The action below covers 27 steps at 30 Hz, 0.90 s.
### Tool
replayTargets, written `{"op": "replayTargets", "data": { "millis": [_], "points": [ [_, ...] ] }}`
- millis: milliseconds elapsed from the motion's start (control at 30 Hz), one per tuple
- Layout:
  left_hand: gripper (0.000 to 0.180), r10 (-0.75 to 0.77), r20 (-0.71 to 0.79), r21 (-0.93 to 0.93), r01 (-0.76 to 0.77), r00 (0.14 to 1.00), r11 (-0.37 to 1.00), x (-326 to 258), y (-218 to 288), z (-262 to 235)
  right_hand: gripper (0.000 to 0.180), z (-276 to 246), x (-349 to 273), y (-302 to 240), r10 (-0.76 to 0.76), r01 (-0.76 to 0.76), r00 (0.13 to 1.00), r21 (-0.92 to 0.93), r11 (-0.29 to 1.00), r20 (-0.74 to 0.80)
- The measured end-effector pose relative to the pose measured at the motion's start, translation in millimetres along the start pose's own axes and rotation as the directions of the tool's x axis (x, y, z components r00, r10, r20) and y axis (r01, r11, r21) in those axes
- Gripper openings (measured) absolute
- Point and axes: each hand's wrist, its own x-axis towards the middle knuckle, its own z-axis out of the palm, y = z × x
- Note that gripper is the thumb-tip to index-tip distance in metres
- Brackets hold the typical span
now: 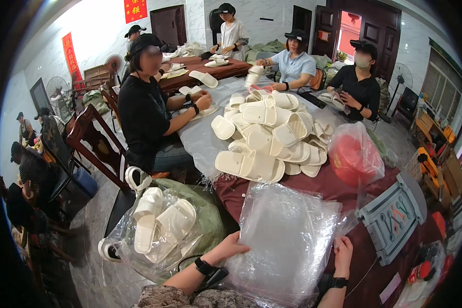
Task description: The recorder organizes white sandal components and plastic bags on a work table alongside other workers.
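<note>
A: At the near edge of the desk, a stack of clear bags lies flat on the dark red cloth, in front of the person.

B: Hands?

A: Left hand rests at the stack's left edge, fingers bent against the plastic. Right hand lies at the right edge, fingers curled on it. The two are well apart, one on each side. Whether either pinches a bag or only presses on it cannot be told. Both wrists carry a black band.

B: Surroundings?

A: Beyond the bags, a heap of white slippers sits mid-desk on a clear sheet. To its right, a red basin inside a plastic bag. Right of the stack, a grey tool tray. Left of the desk, below its edge, a green sack with bagged slippers on top, near the left hand but apart from it.

B: Others?

A: A person in black sits at the left side, hands on the desk. Two more sit at the far end.
</note>
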Motion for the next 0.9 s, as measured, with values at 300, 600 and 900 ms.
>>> {"op": "replayTargets", "data": {
  "millis": [300, 600, 900],
  "points": [
    [0.055, -0.05, -0.011, 0.034, 0.05, 0.999, 0.998, -1.5, 4.5, 3.4, 0.008, 2.7, -5.2, -5.1, 0.011, -0.01, 1.0, -0.047, 0.999, 0.013],
    [0.053, -0.008, -0.014, -0.049, 0.007, 1.0, 0.999, 2.7, -1.2, 2.8, 0.011, 1.4, 1.6, 0.2, -0.017, 0.018, 1.0, -0.006, 1.0, 0.024],
    [0.053, 0.038, 0.001, 0.002, -0.038, 0.999, 0.999, 4.3, 7.5, 4.0, 0.015, 1.1, 0.9, -0.1, 0.005, -0.004, 1.0, -0.044, 0.999, 0.012]
  ]
}}
